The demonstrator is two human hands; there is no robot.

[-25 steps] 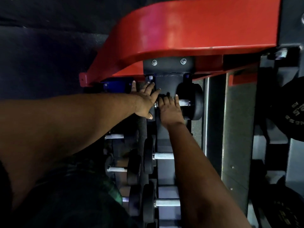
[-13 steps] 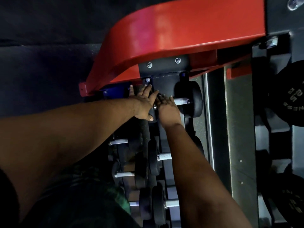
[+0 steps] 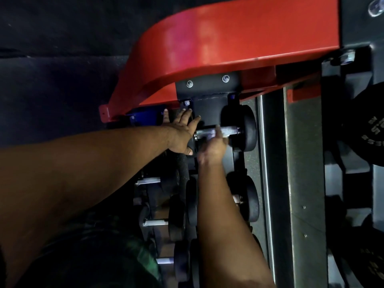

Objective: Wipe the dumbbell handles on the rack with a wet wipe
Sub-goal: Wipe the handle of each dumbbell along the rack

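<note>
The top dumbbell (image 3: 239,127) lies across the black rack (image 3: 207,109), its steel handle (image 3: 230,130) running left to right. My left hand (image 3: 181,132) rests flat on the dumbbell's left head with fingers straight and spread. Blurred by motion, my right hand (image 3: 214,145) curls round the middle of the handle from below, thumb up over the bar. A pale bluish patch under its fingers looks like the wet wipe (image 3: 208,135), mostly hidden by the hand.
A red frame beam (image 3: 228,38) hangs just above the hands. Lower dumbbells (image 3: 247,198) with steel handles (image 3: 149,180) sit beneath my arms. A black weight plate (image 3: 372,129) stands at the right. Dark floor lies to the left.
My right hand slid along the top handle from its left end toward the middle and dropped below the bar, baring steel on the left. My left hand stayed on the left head.
</note>
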